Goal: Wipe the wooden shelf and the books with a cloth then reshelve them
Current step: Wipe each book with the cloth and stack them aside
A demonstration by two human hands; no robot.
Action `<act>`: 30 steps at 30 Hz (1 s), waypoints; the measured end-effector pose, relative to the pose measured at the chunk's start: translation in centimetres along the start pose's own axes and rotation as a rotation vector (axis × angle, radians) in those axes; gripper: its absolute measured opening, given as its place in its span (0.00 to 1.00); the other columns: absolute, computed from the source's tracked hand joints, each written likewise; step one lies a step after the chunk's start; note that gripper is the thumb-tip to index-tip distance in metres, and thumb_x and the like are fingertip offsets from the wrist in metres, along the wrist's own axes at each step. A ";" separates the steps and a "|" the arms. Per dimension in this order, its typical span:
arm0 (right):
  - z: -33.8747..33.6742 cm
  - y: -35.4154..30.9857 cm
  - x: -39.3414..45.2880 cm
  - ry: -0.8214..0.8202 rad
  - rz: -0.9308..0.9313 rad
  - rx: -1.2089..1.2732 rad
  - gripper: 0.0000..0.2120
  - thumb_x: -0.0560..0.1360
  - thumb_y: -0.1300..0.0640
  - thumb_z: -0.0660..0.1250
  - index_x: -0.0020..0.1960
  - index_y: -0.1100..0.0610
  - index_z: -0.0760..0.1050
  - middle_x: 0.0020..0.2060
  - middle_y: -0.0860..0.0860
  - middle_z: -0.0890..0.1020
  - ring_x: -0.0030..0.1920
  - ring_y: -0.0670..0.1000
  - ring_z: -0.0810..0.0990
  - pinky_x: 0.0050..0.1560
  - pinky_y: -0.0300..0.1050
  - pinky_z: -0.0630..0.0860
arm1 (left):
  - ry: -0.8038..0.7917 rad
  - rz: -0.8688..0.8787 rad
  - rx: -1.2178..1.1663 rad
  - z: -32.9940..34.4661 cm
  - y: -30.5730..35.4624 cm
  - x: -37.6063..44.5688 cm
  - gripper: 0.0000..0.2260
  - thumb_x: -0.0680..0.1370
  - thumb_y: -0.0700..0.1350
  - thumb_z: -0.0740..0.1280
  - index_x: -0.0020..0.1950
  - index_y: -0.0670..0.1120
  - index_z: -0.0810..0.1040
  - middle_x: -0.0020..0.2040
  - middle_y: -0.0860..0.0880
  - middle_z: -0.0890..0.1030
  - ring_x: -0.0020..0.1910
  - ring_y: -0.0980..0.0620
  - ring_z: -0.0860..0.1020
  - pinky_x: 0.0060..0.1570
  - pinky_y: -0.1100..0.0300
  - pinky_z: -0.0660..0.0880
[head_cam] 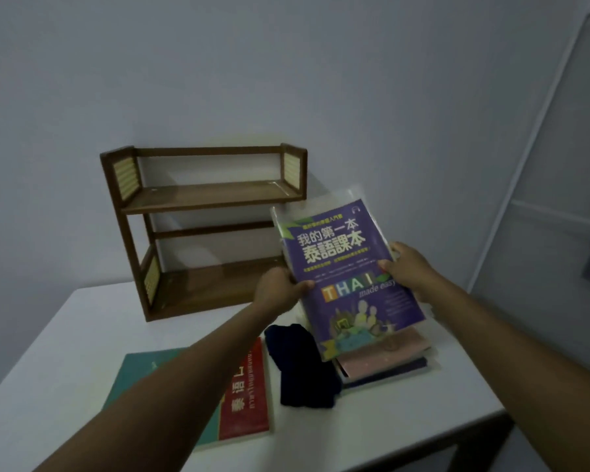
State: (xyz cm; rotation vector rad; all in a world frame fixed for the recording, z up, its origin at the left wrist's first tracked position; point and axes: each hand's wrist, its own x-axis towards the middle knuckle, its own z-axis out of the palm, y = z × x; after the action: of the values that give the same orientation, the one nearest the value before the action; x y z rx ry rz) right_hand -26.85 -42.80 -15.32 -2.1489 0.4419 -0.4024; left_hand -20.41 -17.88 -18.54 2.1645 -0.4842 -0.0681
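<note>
A purple Thai-language book point(348, 267) in a clear cover is lifted above the table, front cover facing me. My left hand point(278, 289) grips its left edge and my right hand point(411, 267) grips its right edge. The dark wooden two-tier shelf point(201, 195) stands bare on the white table point(65, 352) against the wall, left of the book. A dark navy cloth point(302, 366) lies crumpled on the table below the book. Under the raised book, a pink book point(378, 361) tops a small stack of books.
A red book point(244, 396) and a teal book point(140, 366) lie flat at the front left, partly hidden by my left forearm. The table's right edge runs near the stack. A white metal rack frame point(542, 165) leans at the far right.
</note>
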 end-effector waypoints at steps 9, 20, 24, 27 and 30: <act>1.6 5.6 1.7 0.009 0.083 -0.242 0.14 0.78 0.57 0.67 0.63 0.61 0.76 0.58 0.59 0.80 0.54 0.60 0.79 0.51 0.47 0.75 | -0.004 -0.226 0.279 7.7 -2.6 2.6 0.21 0.74 0.64 0.65 0.57 0.51 0.80 0.65 0.46 0.72 0.72 0.45 0.60 0.68 0.29 0.47; 5.1 6.4 1.6 0.016 -0.043 -0.687 0.21 0.78 0.55 0.63 0.70 0.58 0.69 0.63 0.60 0.75 0.62 0.62 0.74 0.59 0.53 0.73 | 0.090 -0.055 0.395 1.7 -6.5 0.9 0.24 0.78 0.64 0.57 0.63 0.50 0.78 0.68 0.48 0.74 0.71 0.48 0.67 0.71 0.36 0.48; 10.5 2.5 -2.3 -0.184 -0.372 -0.467 0.19 0.80 0.55 0.60 0.70 0.58 0.69 0.65 0.58 0.74 0.63 0.58 0.74 0.60 0.48 0.71 | 0.128 -0.132 0.489 -4.3 -11.5 -1.8 0.24 0.80 0.61 0.53 0.67 0.48 0.75 0.70 0.44 0.72 0.72 0.44 0.65 0.71 0.39 0.58; 15.7 1.5 -6.7 -0.384 -0.456 -0.607 0.22 0.81 0.50 0.57 0.73 0.56 0.64 0.70 0.54 0.68 0.67 0.56 0.69 0.66 0.50 0.68 | 0.109 -0.269 0.578 -8.6 -15.0 -6.4 0.27 0.81 0.61 0.51 0.74 0.48 0.65 0.76 0.46 0.63 0.76 0.47 0.59 0.73 0.41 0.52; 19.0 2.7 -8.6 -0.488 -0.385 -0.843 0.26 0.80 0.53 0.58 0.75 0.56 0.58 0.72 0.57 0.64 0.69 0.59 0.66 0.65 0.51 0.68 | 0.120 -0.345 0.623 -11.6 -18.1 -11.4 0.25 0.81 0.60 0.51 0.75 0.51 0.63 0.75 0.46 0.64 0.75 0.47 0.60 0.72 0.40 0.52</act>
State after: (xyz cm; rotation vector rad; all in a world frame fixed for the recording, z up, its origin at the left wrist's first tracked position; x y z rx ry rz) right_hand -26.59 -27.03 -29.27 -3.0462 -0.1284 0.1588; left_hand -22.60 4.76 -27.26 2.8258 -0.0511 0.0284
